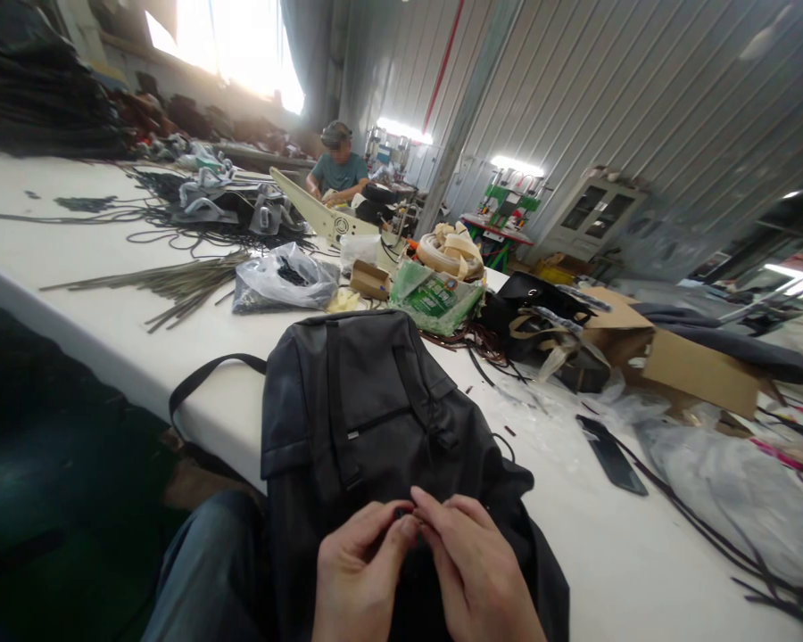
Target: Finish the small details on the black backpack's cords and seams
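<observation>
A black leather backpack (361,401) lies flat at the near edge of a long white table (94,312), its strap (201,383) looping off to the left. My left hand (358,571) and my right hand (475,571) meet over the bag's near end. Both pinch a small dark part (401,514) between thumb and fingertips. What that part is I cannot make out.
Behind the bag lie a clear plastic bag (285,281), a green packet (434,299), a bundle of thin rods (174,281), cords and dark straps. A cardboard box (682,357) and plastic sheeting (729,499) fill the right. A person (338,169) works at the far end.
</observation>
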The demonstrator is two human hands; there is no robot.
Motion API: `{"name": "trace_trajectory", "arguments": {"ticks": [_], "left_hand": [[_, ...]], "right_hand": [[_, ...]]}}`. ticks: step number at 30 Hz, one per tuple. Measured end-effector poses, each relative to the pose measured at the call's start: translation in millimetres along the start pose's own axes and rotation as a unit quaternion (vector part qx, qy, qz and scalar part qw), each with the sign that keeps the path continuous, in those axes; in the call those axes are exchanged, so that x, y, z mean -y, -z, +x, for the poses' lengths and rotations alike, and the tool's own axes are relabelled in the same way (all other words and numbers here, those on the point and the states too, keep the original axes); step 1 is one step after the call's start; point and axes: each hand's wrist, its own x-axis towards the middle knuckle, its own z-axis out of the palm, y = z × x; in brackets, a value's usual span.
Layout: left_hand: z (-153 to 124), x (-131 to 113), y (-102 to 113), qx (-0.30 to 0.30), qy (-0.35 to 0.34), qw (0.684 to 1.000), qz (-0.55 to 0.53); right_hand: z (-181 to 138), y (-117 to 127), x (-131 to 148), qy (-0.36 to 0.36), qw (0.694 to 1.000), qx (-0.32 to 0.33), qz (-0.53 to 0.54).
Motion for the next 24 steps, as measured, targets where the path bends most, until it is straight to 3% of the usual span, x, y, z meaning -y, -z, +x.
{"name": "trace_trajectory", "arguments": {"ticks": [8, 17, 24], "left_hand": [[-2, -1, 0, 0.037, -0.007, 0.999, 0.025], [8, 18, 3, 0.063, 0.063, 0.992, -0.090], [11, 26, 6, 0.022, 0.088, 0.983, -0.159]], "right_hand": [[-2, 3, 0, -0.016, 0.998, 0.039, 0.041], [-4, -4, -6, -0.019, 0.999, -0.006, 0.025], [-2, -4, -12, -0.013, 1.000, 0.013, 0.006]]}}
